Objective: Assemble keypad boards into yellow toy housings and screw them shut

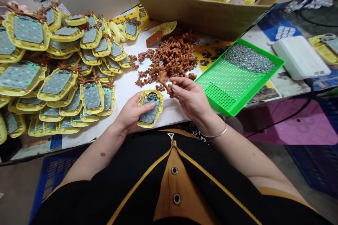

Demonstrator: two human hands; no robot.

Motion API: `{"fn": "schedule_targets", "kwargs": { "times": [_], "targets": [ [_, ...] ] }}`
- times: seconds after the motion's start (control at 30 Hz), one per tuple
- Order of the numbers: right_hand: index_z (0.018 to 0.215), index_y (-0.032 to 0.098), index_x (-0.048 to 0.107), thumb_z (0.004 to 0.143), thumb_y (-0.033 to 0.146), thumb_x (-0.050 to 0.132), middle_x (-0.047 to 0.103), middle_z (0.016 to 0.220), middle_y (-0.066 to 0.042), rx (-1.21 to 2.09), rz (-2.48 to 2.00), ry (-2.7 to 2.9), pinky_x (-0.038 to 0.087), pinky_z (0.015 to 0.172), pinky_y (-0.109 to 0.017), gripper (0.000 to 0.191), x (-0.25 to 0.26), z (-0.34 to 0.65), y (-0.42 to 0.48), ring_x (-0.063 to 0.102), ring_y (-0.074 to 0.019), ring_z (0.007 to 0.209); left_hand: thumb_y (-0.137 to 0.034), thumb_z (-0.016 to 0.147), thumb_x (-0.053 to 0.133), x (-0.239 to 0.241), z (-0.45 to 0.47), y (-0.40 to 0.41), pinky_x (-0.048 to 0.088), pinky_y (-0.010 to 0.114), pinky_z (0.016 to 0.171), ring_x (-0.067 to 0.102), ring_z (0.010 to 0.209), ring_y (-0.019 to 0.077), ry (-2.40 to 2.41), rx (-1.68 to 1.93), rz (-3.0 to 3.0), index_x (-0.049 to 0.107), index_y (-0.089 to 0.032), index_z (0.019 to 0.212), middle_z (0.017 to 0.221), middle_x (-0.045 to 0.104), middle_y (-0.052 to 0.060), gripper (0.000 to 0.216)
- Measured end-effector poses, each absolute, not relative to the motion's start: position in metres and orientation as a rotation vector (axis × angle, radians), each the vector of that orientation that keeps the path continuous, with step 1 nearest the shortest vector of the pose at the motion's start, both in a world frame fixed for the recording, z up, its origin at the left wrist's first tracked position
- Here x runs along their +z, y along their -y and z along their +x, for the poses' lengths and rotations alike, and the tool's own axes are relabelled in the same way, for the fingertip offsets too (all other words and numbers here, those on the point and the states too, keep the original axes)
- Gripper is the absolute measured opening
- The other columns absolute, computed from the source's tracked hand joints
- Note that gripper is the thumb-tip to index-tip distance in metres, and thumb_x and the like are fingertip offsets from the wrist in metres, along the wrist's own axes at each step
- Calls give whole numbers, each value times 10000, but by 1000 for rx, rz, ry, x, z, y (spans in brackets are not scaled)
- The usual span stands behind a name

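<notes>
My left hand grips a yellow plastic shell with a grey-covered circuit board in it, thumb pressed on the board and thin wires showing near its top. Between the thumb and fingers of my right hand is a brown antler-shaped plastic piece, just above and right of the shell but apart from it. Right behind that hand lies a heap of similar brown pieces, with a few strays on the white table top.
Stacks of yellow shells with boards and brown pieces fill the left side. On the right lies a green tray holding small metal screws, beside a white box-shaped device. A cardboard box of yellow parts stands behind.
</notes>
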State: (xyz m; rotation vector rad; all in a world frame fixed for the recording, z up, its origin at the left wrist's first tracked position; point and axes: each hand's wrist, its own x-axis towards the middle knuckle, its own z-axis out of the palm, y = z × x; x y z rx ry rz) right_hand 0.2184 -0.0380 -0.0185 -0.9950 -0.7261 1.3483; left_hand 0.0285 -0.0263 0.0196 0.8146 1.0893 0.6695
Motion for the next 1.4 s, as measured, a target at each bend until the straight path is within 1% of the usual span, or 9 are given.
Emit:
{"fn": "schedule_targets", "kwargs": {
  "times": [0.17, 0.47, 0.63, 0.77, 0.93, 1.03, 1.13, 1.23, 1.4],
  "targets": [
    [886, 227, 723, 599, 409, 891, 709, 850, 8, 1391, -963, 704, 548, 753, -305, 379, -15, 208, 41, 618, -117, 757, -267, 595, 903, 18, 30, 28, 556, 285, 740, 677, 741, 156, -1060, 674, 860, 684, -182, 1019, 902, 743, 25, 485],
    [948, 232, 712, 728, 477, 814, 723, 947, -22, 1146, -1035, 1077, 553, 873, -361, 345, -27, 211, 41, 655, -150, 860, -246, 578, 903, 17, 30, 29, 536, 275, 707, 659, 707, 151, -1047, 656, 853, 696, -180, 998, 850, 730, 14, 473],
    [936, 224, 704, 704, 458, 843, 702, 870, -7, 1366, -949, 1079, 563, 778, -319, 358, -31, 220, 40, 647, -137, 800, -266, 565, 908, 16, 25, 28, 529, 277, 635, 661, 664, 164, -1033, 526, 809, 690, -170, 983, 817, 723, 26, 482],
    [1067, 250, 692, 692, 402, 862, 720, 974, -12, 1591, -852, 938, 566, 673, -276, 438, -20, 225, 37, 668, -141, 837, -260, 613, 880, 18, 26, 29, 516, 277, 676, 655, 692, 159, -984, 429, 885, 703, -165, 995, 857, 730, 36, 432],
    [935, 200, 693, 704, 414, 848, 656, 702, 28, 1660, -907, 1083, 442, 481, -251, 350, -10, 223, 34, 528, -84, 518, -283, 665, 840, 17, 27, 31, 500, 285, 759, 638, 736, 154, -955, 401, 1060, 712, -163, 958, 869, 725, 33, 342],
    [901, 193, 672, 715, 428, 816, 657, 729, 11, 1502, -998, 1196, 473, 531, -285, 332, -10, 219, 37, 559, -112, 566, -317, 683, 820, 15, 25, 31, 498, 292, 769, 634, 759, 163, -958, 386, 1136, 700, -158, 973, 872, 717, 35, 352],
    [873, 187, 655, 775, 291, 721, 673, 819, -18, 1073, -1131, 1415, 522, 701, -315, 158, -9, 215, 43, 615, -143, 738, -335, 679, 813, 14, 25, 30, 501, 305, 789, 634, 814, 178, -996, 377, 1237, 679, -144, 998, 914, 712, 44, 395],
    [839, 187, 623, 786, 190, 635, 645, 791, -12, 863, -1138, 1572, 508, 725, -313, 54, -9, 213, 46, 599, -139, 739, -352, 684, 800, 13, 25, 29, 501, 324, 821, 630, 867, 194, -1007, 339, 1340, 670, -136, 1018, 950, 707, 53, 418],
    [846, 200, 590, 758, 297, 721, 593, 703, 25, 1250, -1092, 1384, 462, 569, -282, 185, -14, 215, 42, 544, -115, 592, -366, 701, 798, 9, 24, 33, 507, 313, 809, 630, 828, 174, -940, 327, 1280, 659, -141, 1041, 938, 704, 45, 431]
  ]
}}
